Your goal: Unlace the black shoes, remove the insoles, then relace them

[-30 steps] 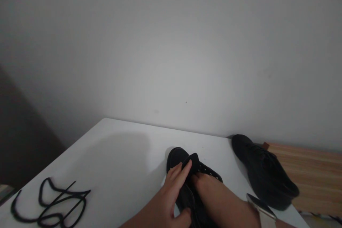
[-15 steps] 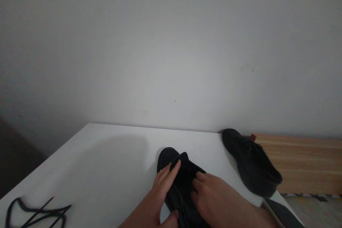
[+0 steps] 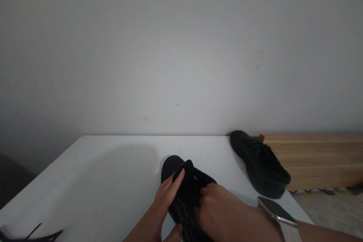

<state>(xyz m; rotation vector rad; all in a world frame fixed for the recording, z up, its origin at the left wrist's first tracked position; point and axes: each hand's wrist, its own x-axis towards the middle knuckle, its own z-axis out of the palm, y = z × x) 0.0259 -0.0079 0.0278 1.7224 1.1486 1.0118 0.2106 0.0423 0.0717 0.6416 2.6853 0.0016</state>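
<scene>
A black shoe (image 3: 171, 165) sits on the white table with its toe pointing away from me and its tongue (image 3: 187, 166) lifted up. My left hand (image 3: 167, 193) grips it from the left, fingers along the tongue and thumb on the near side. From the right, my right hand (image 3: 214, 208) is curled over the shoe's opening, gripping its edge; some fingertips are hidden inside. No lace shows in this shoe. At the back right stands a second black shoe (image 3: 259, 162), laced.
Black shoelaces (image 3: 42, 239) lie at the table's lower left, partly cut off by the frame. The white table (image 3: 113, 181) meets a plain wall (image 3: 181, 53) behind. Beyond its right edge is a wooden board (image 3: 326, 159). A watch (image 3: 277, 210) is on my right wrist.
The view has shifted slightly, so the shoelaces have slid towards the bottom edge. My right hand has moved a little nearer and lower along the shoe; my left hand keeps its grip.
</scene>
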